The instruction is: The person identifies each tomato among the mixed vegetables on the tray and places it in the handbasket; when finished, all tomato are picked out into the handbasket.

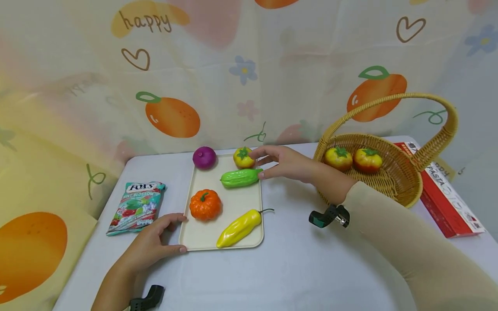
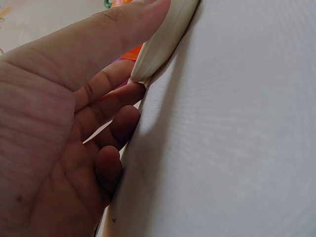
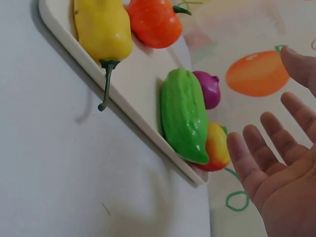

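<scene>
My left hand (image 1: 155, 242) holds the near left corner of a cream tray (image 1: 241, 203), thumb at the front rim and fingers along the side. In the right wrist view my right hand (image 3: 281, 168) has its fingers spread, holding nothing. It hovers at the tray's far right, beside a yellow-red toy tomato (image 1: 244, 158) and a bumpy green cucumber (image 1: 240, 178). The tray also bears an orange pumpkin (image 1: 205, 204) and a yellow pepper (image 1: 239, 229), its stem poking past the right rim. A purple onion (image 1: 204, 158) sits at the far left corner.
On the right, a wicker basket (image 1: 404, 185) with a tall handle contains two tomatoes (image 1: 353, 160). Behind it lies a red and white pasta box (image 1: 439, 198). A candy bag (image 1: 138, 207) lies left of the tray, and a printed curtain (image 1: 295, 86) hangs behind the table.
</scene>
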`<state>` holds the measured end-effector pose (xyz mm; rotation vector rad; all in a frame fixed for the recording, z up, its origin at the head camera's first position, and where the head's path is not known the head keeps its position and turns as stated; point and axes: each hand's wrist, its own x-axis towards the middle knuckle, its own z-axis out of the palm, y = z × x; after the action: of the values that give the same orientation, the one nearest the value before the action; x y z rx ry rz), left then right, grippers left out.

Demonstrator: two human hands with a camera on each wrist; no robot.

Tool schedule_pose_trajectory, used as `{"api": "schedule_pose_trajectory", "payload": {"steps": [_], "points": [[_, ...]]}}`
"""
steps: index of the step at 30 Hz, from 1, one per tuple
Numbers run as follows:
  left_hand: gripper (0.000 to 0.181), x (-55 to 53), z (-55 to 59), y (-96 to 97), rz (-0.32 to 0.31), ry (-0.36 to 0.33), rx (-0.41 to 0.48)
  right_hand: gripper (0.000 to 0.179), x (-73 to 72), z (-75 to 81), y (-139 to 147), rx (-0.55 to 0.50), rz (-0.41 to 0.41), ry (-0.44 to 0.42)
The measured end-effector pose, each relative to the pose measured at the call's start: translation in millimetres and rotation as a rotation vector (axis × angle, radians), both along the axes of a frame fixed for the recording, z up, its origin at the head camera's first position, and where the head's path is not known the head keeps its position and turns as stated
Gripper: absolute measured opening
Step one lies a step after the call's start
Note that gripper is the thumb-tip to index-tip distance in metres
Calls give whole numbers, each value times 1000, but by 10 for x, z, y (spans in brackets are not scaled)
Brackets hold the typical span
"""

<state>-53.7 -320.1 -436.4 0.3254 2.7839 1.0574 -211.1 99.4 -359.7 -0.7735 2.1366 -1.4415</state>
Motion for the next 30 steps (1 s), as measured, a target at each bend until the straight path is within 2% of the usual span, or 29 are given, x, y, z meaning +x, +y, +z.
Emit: {"api": "schedule_pose_trajectory", "payload": {"steps": [5,15,23,30], "points": [[74,6,1,-4,4,-13,0,66,-73,-54,-122,-17,-79,10],[75,-5,11,-14,-3,3,-2,70,-233,-167,-253,-68,-220,9],[75,-1,14,-14,-5,0,-3,71,-387,-297,-381,-29,-286,-36],[76,-21,-25,-20,-9,-7,-4,77,-449,-403,-429,-12,-305,-70]]}}
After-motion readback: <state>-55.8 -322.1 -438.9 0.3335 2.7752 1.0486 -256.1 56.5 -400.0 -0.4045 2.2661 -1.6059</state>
